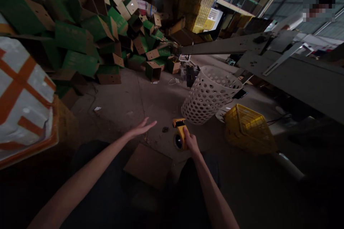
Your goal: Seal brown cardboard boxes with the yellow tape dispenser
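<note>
My right hand is closed around a yellow tape dispenser, which carries a roll of tape on its lower left side. To the left, my left hand is stretched out in the air with its fingers extended and nothing in it. Below and between both hands lies a brown cardboard box, close to my legs. It looks shut from above, though the dim light hides its sides.
A white perforated basket stands beyond my right hand, with a yellow crate to its right. Green and brown boxes are heaped at the back left. A tape-wrapped white bundle is on the left; a grey metal frame is on the right.
</note>
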